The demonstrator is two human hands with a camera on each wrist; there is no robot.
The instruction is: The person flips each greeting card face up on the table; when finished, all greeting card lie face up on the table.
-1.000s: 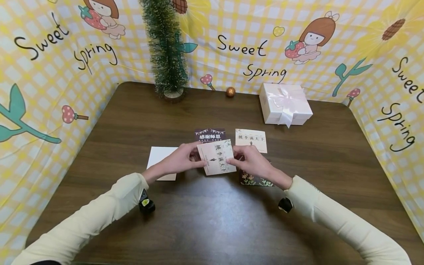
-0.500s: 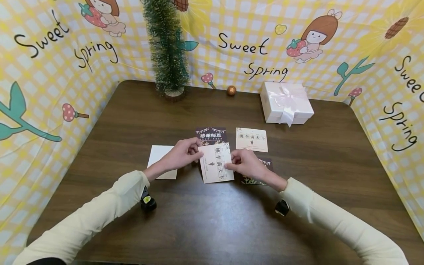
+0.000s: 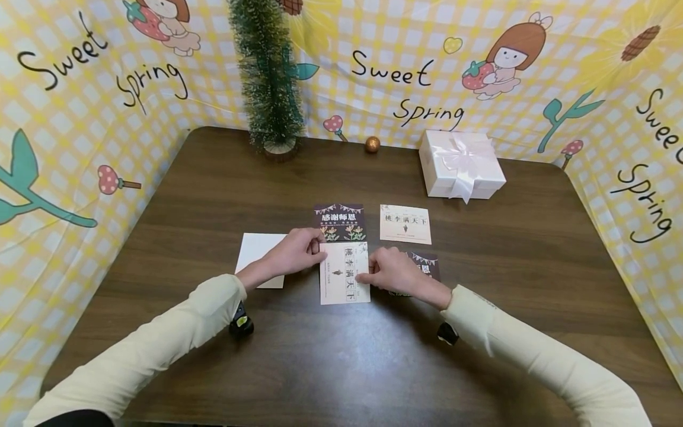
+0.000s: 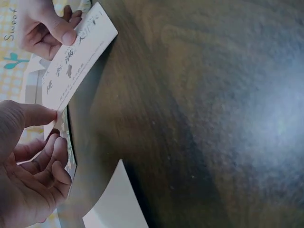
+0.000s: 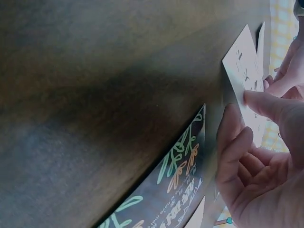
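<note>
A cream card (image 3: 341,281) with a column of Chinese characters is held between my two hands in the middle of the table. My left hand (image 3: 296,249) pinches its upper left corner, with the thumb on the printed face, as the left wrist view also shows. My right hand (image 3: 397,273) pinches the right edge; in the right wrist view its thumb (image 5: 261,104) lies on the face and the fingers curl behind. The card is tilted off the table in the left wrist view. Directly beyond it lies a dark card (image 3: 340,222) with white lettering and printed flowers.
A white card (image 3: 256,252) lies partly under my left forearm. Another dark card (image 3: 427,265) is half hidden by my right hand, with a cream card (image 3: 405,224) behind it. Farther back stand a small tree (image 3: 272,89), a copper ball (image 3: 372,144) and a ribboned white box (image 3: 461,166).
Both hands have brought the cream card down and nearer to me, straightening it. More of the dark card behind it now shows, and the right hand has shifted slightly left.
</note>
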